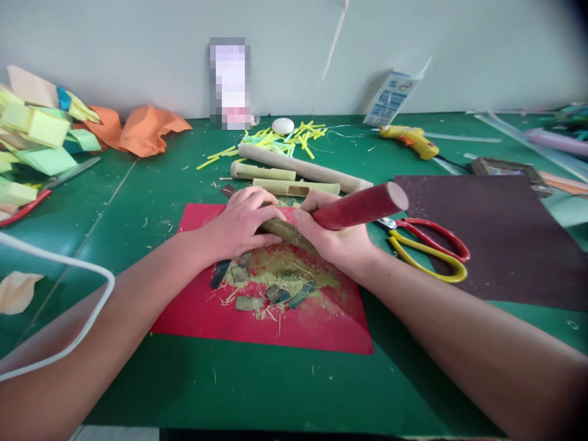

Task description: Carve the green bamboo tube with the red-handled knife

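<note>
My left hand [250, 222] is closed over a piece of bamboo [290, 235] and presses it down over the red sheet [184, 312]. In my right hand [337, 240] is a tool with a thick red wooden handle [356, 207], its butt pointing up and to the right. The working end of that tool is hidden behind my fingers and the bamboo. Sawdust, fine shavings and several dark bark-like chips [249, 303] lie on the red sheet below my hands.
Beyond my hands lie cut bamboo pieces [271, 173], a wooden stick [307, 166] and yellow strips [220, 156]. Scissors [429, 278] rest by a dark board [509, 257]. A yellow glue gun [411, 141] lies farther back; folded papers [41, 131] and a white cable [111, 282] are at left.
</note>
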Demonstrator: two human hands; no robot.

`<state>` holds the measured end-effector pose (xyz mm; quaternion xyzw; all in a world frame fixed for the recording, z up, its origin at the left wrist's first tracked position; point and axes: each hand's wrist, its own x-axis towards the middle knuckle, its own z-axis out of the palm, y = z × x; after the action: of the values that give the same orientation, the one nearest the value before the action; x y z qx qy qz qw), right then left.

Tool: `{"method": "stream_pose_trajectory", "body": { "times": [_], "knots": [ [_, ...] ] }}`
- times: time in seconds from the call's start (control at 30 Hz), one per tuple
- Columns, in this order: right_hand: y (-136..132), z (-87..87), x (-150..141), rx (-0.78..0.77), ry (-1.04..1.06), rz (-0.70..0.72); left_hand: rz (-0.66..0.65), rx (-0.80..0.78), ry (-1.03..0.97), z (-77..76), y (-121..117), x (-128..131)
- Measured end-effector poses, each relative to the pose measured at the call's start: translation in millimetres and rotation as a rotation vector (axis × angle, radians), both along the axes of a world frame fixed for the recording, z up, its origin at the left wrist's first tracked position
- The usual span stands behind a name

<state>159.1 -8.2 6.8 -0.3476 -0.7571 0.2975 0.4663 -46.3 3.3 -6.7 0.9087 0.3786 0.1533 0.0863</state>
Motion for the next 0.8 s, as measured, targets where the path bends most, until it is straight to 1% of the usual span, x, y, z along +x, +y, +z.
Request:
{"method": "stream_pose_trajectory", "body": {
  "times": [0.1,0.27,0.4,0.63,0.8],
  "knots": [
    [-0.6,0.3,-0.1,-0.002,0.010,0.004,0.002,0.001,0.005,0.0,-0.2,0.0],
    [-3.7,-2.0,-1.0,-0.048,0.066,-0.087,0.015,0.004,0.000,1.7,-0.9,1.8],
    [-3.7,-4.0,0.1,-0.070,0.087,-0.116,0.015,0.001,0.001,2.5,-0.8,2.7],
    [-1.6,-3.6,0.2,-0.062,0.075,-0.086,0.021,0.014,0.013,1.8,-0.9,3.0],
    [-1.5,-0.8,-0.3,-0.023,0.020,-0.041,0.009,0.019,0.004,0.8,-0.5,1.7]
  ]
}}
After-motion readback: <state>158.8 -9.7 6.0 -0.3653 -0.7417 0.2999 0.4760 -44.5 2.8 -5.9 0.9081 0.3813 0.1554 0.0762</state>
